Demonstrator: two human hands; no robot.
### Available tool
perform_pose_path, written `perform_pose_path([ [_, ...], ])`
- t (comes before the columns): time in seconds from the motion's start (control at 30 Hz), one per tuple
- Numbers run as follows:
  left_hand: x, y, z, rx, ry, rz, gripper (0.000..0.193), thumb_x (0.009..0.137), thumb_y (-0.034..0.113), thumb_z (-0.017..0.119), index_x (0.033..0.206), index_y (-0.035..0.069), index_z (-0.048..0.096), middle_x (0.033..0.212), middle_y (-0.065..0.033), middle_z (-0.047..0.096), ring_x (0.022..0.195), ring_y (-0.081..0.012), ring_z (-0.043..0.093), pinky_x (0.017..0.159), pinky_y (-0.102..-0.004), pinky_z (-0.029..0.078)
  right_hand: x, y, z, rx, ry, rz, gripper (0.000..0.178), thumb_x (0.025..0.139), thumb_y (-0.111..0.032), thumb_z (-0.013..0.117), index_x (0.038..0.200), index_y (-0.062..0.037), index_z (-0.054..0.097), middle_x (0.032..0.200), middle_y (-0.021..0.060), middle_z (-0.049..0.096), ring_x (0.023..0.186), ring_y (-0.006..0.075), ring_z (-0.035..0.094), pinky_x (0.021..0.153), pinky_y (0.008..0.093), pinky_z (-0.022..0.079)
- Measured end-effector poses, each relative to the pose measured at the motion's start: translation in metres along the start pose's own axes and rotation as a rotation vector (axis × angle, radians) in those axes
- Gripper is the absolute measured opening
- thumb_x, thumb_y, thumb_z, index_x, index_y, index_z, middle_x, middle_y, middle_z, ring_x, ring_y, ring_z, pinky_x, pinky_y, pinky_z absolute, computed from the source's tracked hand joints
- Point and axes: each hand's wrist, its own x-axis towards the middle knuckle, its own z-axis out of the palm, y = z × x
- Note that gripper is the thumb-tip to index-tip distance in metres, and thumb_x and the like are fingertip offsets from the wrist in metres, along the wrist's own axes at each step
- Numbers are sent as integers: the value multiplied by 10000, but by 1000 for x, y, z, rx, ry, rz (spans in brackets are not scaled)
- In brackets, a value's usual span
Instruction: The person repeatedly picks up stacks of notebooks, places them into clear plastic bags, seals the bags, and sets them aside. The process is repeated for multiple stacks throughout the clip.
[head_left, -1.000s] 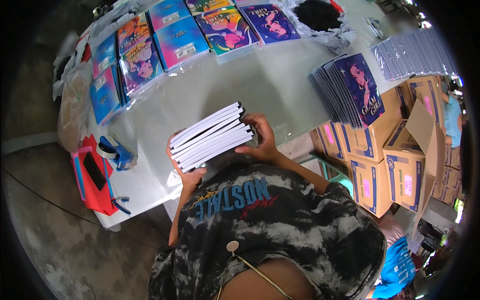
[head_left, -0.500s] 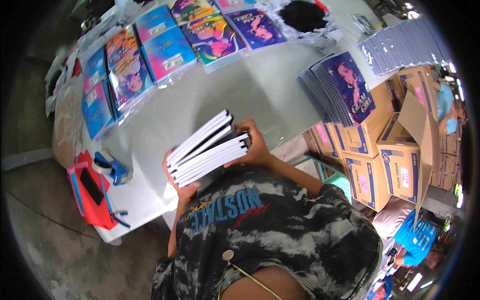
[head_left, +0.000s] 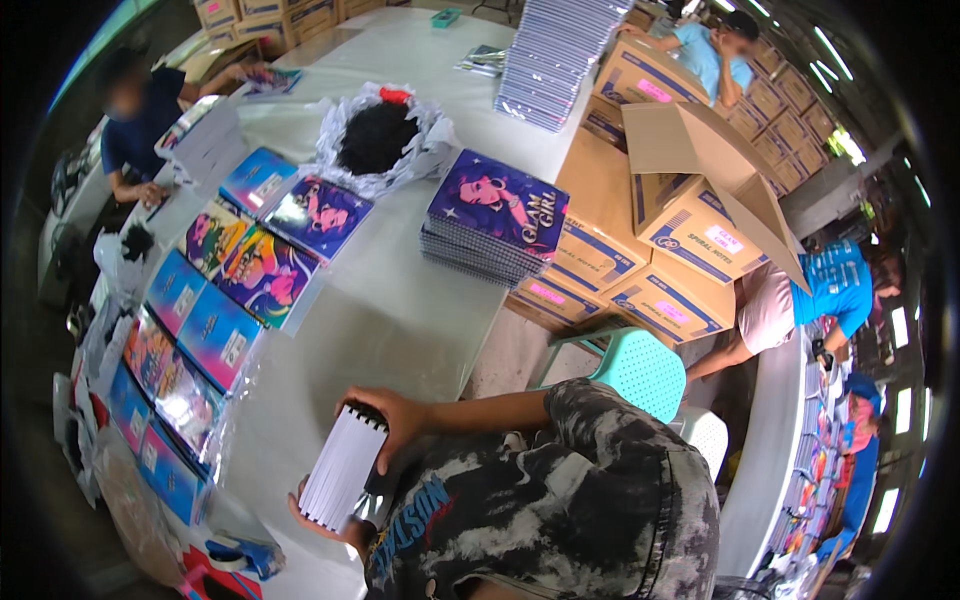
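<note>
A thick bundle of spiral notebooks stands above the near part of the table, white page edges facing up and black coils at its ends. My right hand grips its far end, the fingers partly hidden behind it. Around the near end, my left hand is closed, thumb on one side and fingers on the other. To the left of the bundle lie rows of notebooks with blue-pink covers and colourful illustrated covers. Farther off rests a stack of purple-covered spiral notebooks.
A crumpled bag with black contents sits mid-table. Tall notebook piles stand beyond. At right are cardboard boxes, one with raised flaps, and a green stool. A blue tape dispenser lies near. Other people work around.
My view has swung to the right. The notebooks, earlier fanned into two tilted groups, are now pressed together into one even bundle, still between both hands.
</note>
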Motion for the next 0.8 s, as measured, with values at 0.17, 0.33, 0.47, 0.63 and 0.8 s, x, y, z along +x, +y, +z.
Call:
perform_pose_path([
  [0.17, -11, -4, -6, 133, 4, -50, 1059, 538, 560, 784, 1272, -31, 300, 1164, -189, 460, 1049, -289, 503, 918, -391, 413, -4, 4, 11, 99, 95, 23, 902, 434, -439, 892, 1115, -24, 470, 1007, 62, 567, 948, 136, 542, 830, 291, 430],
  [0.33, -13, -21, 8, -231, 205, 297, 889, 643, 484, 755, 1241, -48, 367, 1085, -176, 518, 985, -271, 540, 894, -350, 435, 1, -1, 13, 80, 36, 7, 826, 454, -352, 892, 1089, -25, 478, 959, 54, 567, 923, 132, 544, 824, 289, 430],
  [0.47, -12, -22, 7, -128, 207, 232, 812, 667, 455, 745, 1208, -46, 405, 1075, -168, 534, 993, -261, 540, 890, -353, 437, -1, 28, 7, 47, -36, -39, 932, 447, -359, 890, 1190, -21, 440, 1054, 102, 544, 1007, 199, 530, 887, 327, 411],
  [0.63, -11, -14, 3, 27, 108, 76, 717, 698, 420, 732, 1168, -44, 452, 1061, -158, 554, 1003, -247, 540, 885, -357, 439, -40, 92, -16, -376, -180, 61, 925, 567, -334, 834, 1284, 25, 372, 1198, 192, 485, 1103, 323, 493, 940, 384, 396],
  [0.8, -25, -28, -13, 314, -70, 22, 624, 728, 384, 719, 1127, -41, 499, 1048, -148, 575, 1013, -233, 540, 880, -362, 442, -32, 83, -13, -461, -112, 57, 821, 545, -302, 845, 1216, -41, 452, 1047, 176, 550, 966, 363, 530, 847, 406, 432],
])
